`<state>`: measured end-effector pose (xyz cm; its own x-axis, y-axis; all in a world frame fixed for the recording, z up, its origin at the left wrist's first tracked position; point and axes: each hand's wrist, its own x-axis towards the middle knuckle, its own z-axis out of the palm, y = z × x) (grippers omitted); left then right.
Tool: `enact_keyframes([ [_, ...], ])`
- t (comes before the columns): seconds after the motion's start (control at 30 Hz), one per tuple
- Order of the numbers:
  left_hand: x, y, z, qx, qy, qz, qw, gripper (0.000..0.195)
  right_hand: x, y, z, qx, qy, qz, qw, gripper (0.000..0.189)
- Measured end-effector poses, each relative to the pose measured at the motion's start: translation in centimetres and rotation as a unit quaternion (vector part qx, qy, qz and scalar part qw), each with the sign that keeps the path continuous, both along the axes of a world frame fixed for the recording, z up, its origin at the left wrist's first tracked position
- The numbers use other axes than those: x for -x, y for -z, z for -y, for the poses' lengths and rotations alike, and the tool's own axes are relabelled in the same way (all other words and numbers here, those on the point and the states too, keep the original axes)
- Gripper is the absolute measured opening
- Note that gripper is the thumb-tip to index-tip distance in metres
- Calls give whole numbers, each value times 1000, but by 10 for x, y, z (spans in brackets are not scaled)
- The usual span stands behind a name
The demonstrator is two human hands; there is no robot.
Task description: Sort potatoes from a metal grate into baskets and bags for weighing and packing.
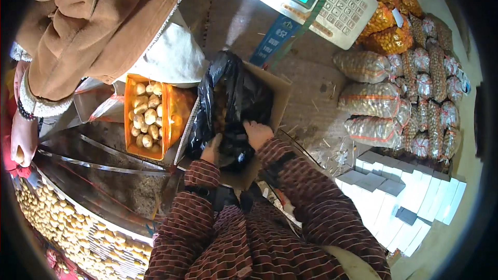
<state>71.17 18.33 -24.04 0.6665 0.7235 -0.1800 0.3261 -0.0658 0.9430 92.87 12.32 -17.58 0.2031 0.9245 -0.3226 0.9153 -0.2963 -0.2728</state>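
Note:
A cardboard box (283,85) lined with a black plastic bag (255,89) stands before me. My right hand (257,134) grips the bag's edge on the near right side. My left hand (211,149) lies at the near left part of the same bag, its fingers partly hidden by the plastic, so its grip is unclear. Between the folds of the bag, brownish round produce shows dimly. Left of the box, an orange bag (166,120) stands open, with potato-like tubers (150,116) inside.
A digital scale display (330,7) rises beyond the box. Filled mesh and plastic sacks (369,99) are stacked at the right, above white cartons (393,202). At the left a person in a brown coat (97,27) leans in, near a sorting conveyor (89,241) covered with tubers.

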Motion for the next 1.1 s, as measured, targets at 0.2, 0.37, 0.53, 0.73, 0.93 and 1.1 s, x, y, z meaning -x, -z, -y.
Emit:
enact_keyframes([
  [0.2, -42, 5, 6, 1, -53, -106, 993, 56, 60, -33, -10, 38, -202, -110, 972, 27],
  [0.37, -77, -1, -35, 25, -102, -169, 980, 53, -36, -71, -122, -208, 169, -118, 956, 69],
  [0.53, -48, -10, -15, 20, -114, -195, 974, 50, -57, -46, -196, -179, 69, -116, 975, 43],
  [0.73, -29, -5, -11, 35, -133, -224, 965, 47, -22, -55, -57, 98, -82, -102, 987, 23],
  [0.93, -36, -4, -18, 31, -138, -247, 959, 44, -19, -67, -60, -128, -44, -124, 983, 49],
  [1.1, -26, -22, -24, 10, -148, -302, 942, 42, 8, -32, -62, -3, -116, 41, 992, 44],
])
